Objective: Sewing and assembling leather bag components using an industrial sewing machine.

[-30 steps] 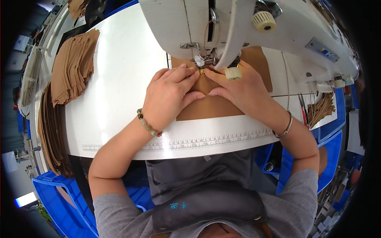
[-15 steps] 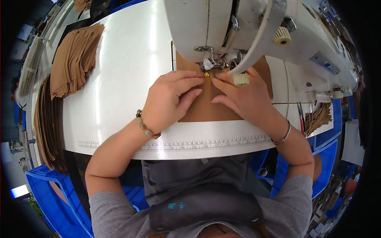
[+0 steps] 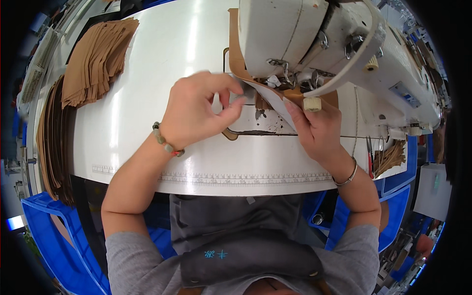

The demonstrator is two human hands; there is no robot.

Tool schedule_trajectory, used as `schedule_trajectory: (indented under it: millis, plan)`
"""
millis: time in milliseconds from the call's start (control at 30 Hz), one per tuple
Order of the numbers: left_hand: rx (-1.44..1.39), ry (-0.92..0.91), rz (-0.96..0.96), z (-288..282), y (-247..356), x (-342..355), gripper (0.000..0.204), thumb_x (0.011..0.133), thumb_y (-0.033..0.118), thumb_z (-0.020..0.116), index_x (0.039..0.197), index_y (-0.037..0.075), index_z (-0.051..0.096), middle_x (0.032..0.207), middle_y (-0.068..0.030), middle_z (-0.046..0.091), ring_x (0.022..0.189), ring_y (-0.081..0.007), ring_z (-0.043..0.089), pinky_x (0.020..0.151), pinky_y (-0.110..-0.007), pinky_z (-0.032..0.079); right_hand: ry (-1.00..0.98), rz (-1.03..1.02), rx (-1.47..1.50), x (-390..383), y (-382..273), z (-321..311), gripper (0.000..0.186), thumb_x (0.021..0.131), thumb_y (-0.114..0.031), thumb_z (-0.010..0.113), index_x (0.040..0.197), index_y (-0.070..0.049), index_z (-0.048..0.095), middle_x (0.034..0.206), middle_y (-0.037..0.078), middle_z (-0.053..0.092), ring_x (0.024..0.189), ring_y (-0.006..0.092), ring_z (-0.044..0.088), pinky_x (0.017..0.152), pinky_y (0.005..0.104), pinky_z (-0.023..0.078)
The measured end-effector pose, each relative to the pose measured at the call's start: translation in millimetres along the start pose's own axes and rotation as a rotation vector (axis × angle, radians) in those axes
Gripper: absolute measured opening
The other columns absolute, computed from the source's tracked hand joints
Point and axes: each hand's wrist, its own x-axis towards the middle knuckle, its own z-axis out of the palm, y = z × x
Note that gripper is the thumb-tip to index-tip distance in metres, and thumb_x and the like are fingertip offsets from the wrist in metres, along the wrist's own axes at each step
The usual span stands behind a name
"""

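Two bare hands show in the head view, at a white sewing machine (image 3: 275, 32) on the white counter (image 3: 128, 123). A brown sheet (image 3: 237, 49) passes under the machine's head, its near edge lifted to show a pale underside. The right hand (image 3: 319, 129) has that edge in its grip, thumb on top. Just left, the left hand (image 3: 199, 105) curls, finger and thumb narrowly apart (blurred; I cannot tell whether it holds anything). A fanned brown stack (image 3: 98, 61) lies far left.
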Motion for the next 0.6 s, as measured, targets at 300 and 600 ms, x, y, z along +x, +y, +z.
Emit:
schedule_trajectory:
  millis: [300,600]
  plan:
    - [0.638,-0.077,0.423,32,-10,-4,0.018,0.086,0.018,0.077,0.104,0.014,0.079,0.063,0.0017,0.065,0.055,-0.0162,0.064,0.049,-0.032,0.048,-0.062,0.102,0.077,4,-5,-6,0.016,0.098,-0.012,0.071,0.104,0.001,0.077,0.068,0.011,0.063,0.056,0.0238,0.061,0.054,0.0347,0.046]
    - [0.524,-0.055,0.415,41,-14,0,0.009,0.084,0.017,0.078,0.09,0.012,0.074,0.067,0.0003,0.066,0.057,-0.0194,0.065,0.049,-0.034,0.05,-0.061,0.072,0.122,-1,-1,-3,0.015,0.092,-0.01,0.072,0.106,-0.004,0.075,0.073,0.008,0.06,0.058,0.025,0.06,0.053,0.037,0.047]
